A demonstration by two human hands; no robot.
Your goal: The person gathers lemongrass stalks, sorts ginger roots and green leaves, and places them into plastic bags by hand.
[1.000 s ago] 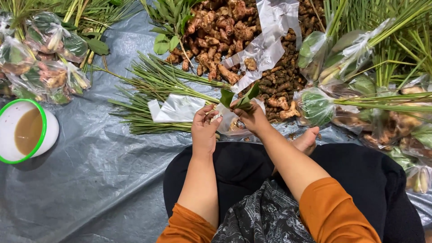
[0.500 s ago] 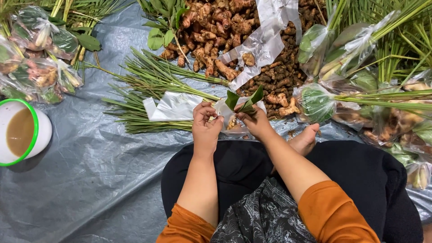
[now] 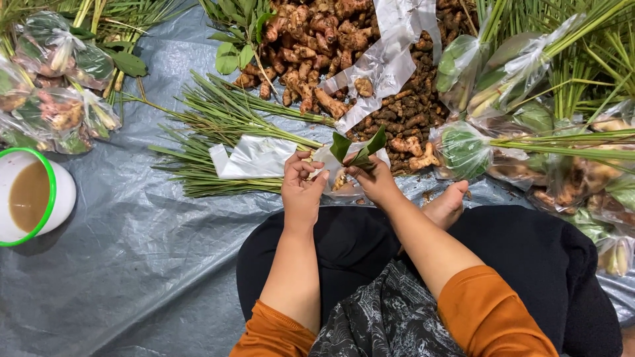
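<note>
At the centre of the frame, our left hand (image 3: 301,192) pinches the mouth of a small clear bag (image 3: 334,173) open while our right hand (image 3: 376,182) grips green leaves (image 3: 358,149), held upright to slide in beside the roots.

Glossy grey plastic sheet (image 3: 132,251), clear crinkled plastic bag (image 3: 254,157), rough knobbly roots (image 3: 311,39), smooth leaves (image 3: 357,149).

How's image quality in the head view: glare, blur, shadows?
Head view: light even, shadows soft; mild sheen on the grey tarp and on the clear plastic bag. Left hand and right hand sharp, no motion blur. Slight wide-angle stretch toward the edges.
</note>
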